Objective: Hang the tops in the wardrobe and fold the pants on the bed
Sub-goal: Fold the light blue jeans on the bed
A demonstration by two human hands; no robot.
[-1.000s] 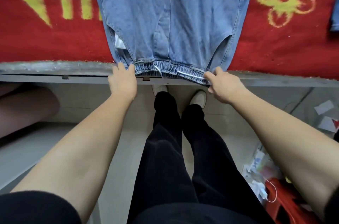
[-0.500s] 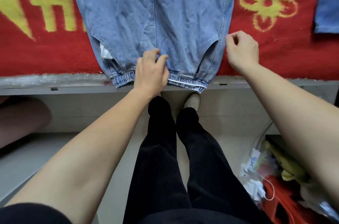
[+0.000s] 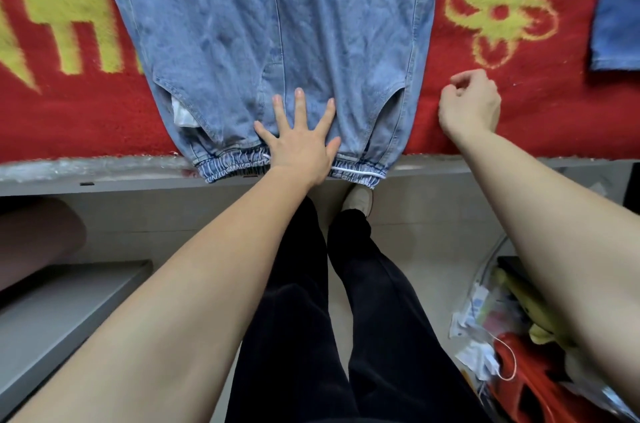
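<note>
One pair of jeans (image 3: pixel 277 41) is laid flat on the bed (image 3: pixel 104 185), with the waistband (image 3: pixel 235 169) overhanging the near grey edge. The left hand (image 3: pixel 298 145) is pressed flat on the denim just above the waistband, fingers straight and spread. The right hand (image 3: pixel 471 103) is kept apart from it, beside the jeans over the red blanket (image 3: pixel 69 117), with fingers loosely curled and nothing held. A second blue garment (image 3: pixel 620 6) is seen at the right border, well apart from the jeans. Below the bed edge, the person's black trousers (image 3: pixel 294 318) and a pale shoe (image 3: pixel 358 202) are seen above the tiled floor. Plastic bags (image 3: pixel 478 329) and a red plastic item (image 3: pixel 526 388) are heaped at the lower right, partly hidden by the right forearm. The denim is washed and faintly creased. The waistband is gathered elastic, threaded with a white drawstring (image 3: pixel 356 173). A white pocket lining (image 3: pixel 183 114) is exposed at one pocket. The blanket is fuzzy pile, patterned in yellow.
</note>
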